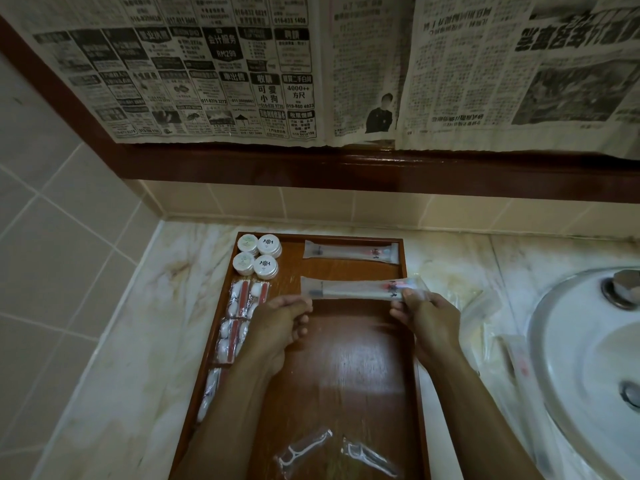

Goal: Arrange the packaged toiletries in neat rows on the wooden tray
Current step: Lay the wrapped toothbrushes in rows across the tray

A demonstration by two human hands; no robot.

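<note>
A wooden tray (346, 368) lies on the marble counter. I hold a clear packaged toothbrush kit (356, 288) crosswise over the tray's upper half: my left hand (282, 320) pinches its left end and my right hand (427, 317) pinches its right end. A second toothbrush packet (349, 251) lies along the tray's far edge. Several round white soap packs (258, 256) sit in the far left corner. Below them, packets of cotton buds and pads (239, 317) run down the left side. Two floss-pick packets (304, 448) lie at the near edge.
A white sink (588, 368) with a metal tap (623, 289) lies to the right. Loose clear plastic packaging (516, 355) rests between tray and sink. Newspaper covers the wall above a dark wooden ledge (381, 171). Tiled wall stands on the left.
</note>
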